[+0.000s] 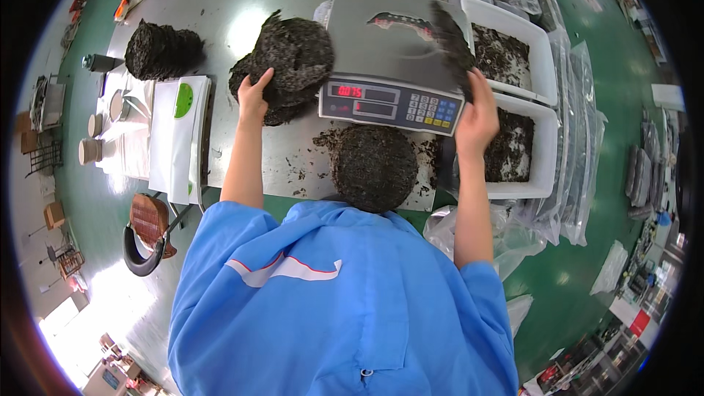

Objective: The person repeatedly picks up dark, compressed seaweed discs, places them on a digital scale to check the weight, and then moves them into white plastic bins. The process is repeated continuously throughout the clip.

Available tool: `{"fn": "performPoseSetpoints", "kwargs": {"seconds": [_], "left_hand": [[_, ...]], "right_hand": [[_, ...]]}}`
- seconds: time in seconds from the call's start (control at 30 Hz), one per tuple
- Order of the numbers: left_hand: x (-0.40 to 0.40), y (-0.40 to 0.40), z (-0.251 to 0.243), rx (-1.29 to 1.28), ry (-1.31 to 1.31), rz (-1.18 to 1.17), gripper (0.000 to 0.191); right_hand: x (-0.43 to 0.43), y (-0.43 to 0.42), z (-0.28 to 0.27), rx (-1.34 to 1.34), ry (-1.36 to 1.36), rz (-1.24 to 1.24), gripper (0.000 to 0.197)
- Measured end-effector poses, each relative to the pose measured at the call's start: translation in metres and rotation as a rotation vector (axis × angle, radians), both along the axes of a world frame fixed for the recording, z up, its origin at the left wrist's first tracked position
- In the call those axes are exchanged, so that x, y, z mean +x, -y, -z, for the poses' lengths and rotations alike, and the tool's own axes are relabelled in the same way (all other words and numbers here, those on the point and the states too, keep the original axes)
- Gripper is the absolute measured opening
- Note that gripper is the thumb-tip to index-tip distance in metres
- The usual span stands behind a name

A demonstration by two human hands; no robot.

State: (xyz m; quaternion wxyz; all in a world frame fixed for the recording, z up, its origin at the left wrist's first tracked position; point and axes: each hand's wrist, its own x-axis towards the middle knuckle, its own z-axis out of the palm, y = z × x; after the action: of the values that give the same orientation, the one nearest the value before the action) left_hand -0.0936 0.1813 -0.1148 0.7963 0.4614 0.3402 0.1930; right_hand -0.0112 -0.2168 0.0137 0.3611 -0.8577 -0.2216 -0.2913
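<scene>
My left hand (253,96) grips a round, dark disc (297,52) that looks like dried seaweed, at its near edge. More of the same dark material (283,114) lies beneath it on the metal table (242,159). Over the right side of a digital weighing scale (379,58), my right hand (478,118) holds a thin dark piece (454,47) nearly edge-on, blurred by motion. Red digits glow on the scale's display (363,96). Right against my body, in front of the scale, sits another thick round dark cake or stack (375,168).
Two white plastic bins (545,148) with dark crumbs stand right of the scale, beside clear plastic bags (575,176). Leftward are a tall dark stack (162,50), white printed sheets or bags (184,165) and a bottle (102,62). A chair (148,225) stands by the table.
</scene>
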Motion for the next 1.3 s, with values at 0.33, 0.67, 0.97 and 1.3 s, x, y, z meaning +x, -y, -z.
{"fn": "performPoseSetpoints", "kwargs": {"seconds": [0.33,0.67,0.97,1.3], "left_hand": [[-0.016,-0.128,0.067,0.605,-0.312,0.115,0.062],[-0.015,-0.186,0.114,0.807,-0.735,0.669,0.124],[-0.026,-0.137,0.07,0.295,-0.54,0.606,0.108],[-0.022,-0.121,0.08,0.218,-0.617,0.181,0.116]], "right_hand": [[-0.063,-0.111,0.054,0.15,-0.758,-0.5,0.042],[-0.102,-0.252,0.179,0.915,-2.131,-0.082,0.098],[-0.06,-0.324,0.255,0.928,-1.922,-0.07,0.118],[-0.055,-0.314,0.175,0.836,-1.728,-0.085,0.099]]}}
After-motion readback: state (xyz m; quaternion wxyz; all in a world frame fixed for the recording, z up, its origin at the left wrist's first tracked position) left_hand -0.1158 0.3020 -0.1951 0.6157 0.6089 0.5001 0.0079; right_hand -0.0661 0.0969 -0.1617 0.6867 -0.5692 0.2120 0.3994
